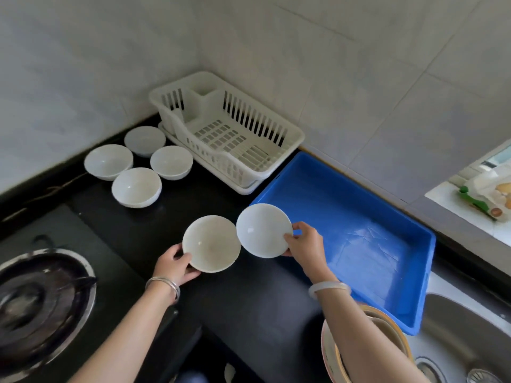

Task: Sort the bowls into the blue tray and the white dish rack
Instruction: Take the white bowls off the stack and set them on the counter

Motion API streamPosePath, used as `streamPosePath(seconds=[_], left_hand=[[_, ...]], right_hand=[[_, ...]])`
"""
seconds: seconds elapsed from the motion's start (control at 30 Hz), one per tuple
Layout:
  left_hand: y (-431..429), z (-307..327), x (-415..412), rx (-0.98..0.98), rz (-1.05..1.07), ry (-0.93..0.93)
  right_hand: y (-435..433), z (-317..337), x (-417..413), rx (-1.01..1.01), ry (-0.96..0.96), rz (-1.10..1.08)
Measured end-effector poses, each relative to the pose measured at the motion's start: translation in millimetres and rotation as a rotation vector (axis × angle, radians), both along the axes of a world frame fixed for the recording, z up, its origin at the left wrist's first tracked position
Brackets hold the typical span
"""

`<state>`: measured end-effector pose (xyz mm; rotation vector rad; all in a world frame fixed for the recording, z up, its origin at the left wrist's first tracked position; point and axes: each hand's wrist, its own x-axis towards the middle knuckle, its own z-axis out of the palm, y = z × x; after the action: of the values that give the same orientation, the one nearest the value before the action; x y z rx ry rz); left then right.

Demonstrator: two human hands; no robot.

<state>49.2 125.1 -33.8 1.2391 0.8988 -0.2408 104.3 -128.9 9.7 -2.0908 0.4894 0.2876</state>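
Note:
My left hand (pixel 174 265) grips the near rim of a white bowl (pixel 211 244) held over the black counter. My right hand (pixel 305 241) pinches the right rim of a second white bowl (pixel 262 230), tilted, just left of the blue tray (pixel 356 225). The two held bowls nearly touch. The blue tray holds nothing. The white dish rack (pixel 229 134) stands in the back corner, with nothing in it. Several more white bowls (pixel 137 187) sit upright in a cluster on the counter left of the rack.
A gas burner with a metal ring (pixel 41 302) is at the near left. A steel sink (pixel 467 335) lies at the near right, with a stack of bowls (pixel 387 327) under my right forearm. A bag of food (pixel 492 194) rests on the window sill.

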Motion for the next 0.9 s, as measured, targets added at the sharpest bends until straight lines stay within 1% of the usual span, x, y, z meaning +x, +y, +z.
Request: streamPosePath(seconds=[0.2, 0.33, 0.53, 0.77, 0.9], left_hand=[[48, -3, 4, 0.009, 0.207, -0.002], [67, -7, 12, -0.001, 0.285, 0.01], [77, -7, 26, -0.016, 0.341, 0.016], [77, -8, 25, -0.037, 0.349, 0.051], [74, -8, 23, -0.042, 0.361, 0.044]], right_hand=[[62, -14, 36, 0.141, 0.058, 0.005], [98, -23, 60, 0.2, 0.094, -0.006], [127, -42, 83, 0.146, 0.128, -0.02], [133, -62, 88, 0.152, 0.12, -0.063], [135, -65, 88, 0.222, 0.168, -0.097]])
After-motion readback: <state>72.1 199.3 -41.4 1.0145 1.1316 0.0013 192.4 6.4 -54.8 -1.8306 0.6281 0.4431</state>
